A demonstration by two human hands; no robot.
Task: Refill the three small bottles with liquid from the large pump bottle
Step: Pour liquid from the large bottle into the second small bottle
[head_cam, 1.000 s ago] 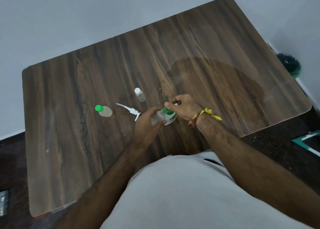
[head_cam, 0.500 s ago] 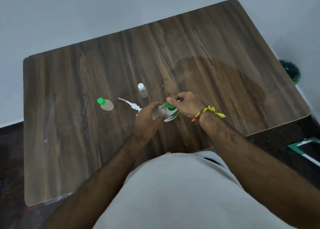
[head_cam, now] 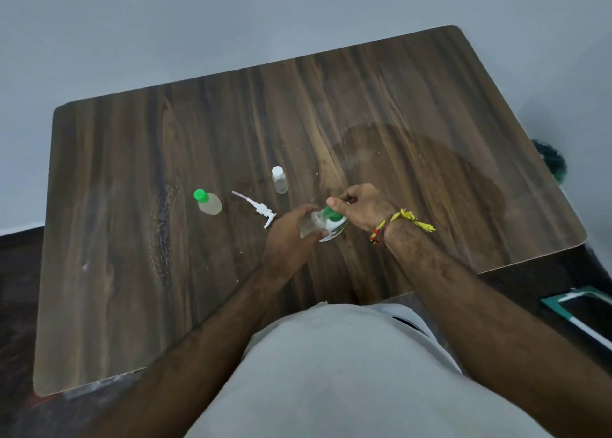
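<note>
Near the middle of the bench [head_cam: 414, 112], the left hand [head_cam: 288, 235] grips a small clear bottle [head_cam: 313, 225] against the large bottle [head_cam: 336, 228], while the right hand [head_cam: 362, 207] pinches its green cap [head_cam: 329, 211]. Left lie the pump head [head_cam: 260, 208], a green-capped bottle [head_cam: 208, 202] and, farther off, a white-capped bottle [head_cam: 280, 180].

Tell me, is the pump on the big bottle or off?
Off. The white pump lies flat on the table, beside the hands.

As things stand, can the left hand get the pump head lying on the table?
Probably not yet: the left hand grips a small bottle. The pump head lies just beside it, nothing between, so once freed it looks reachable.
</note>
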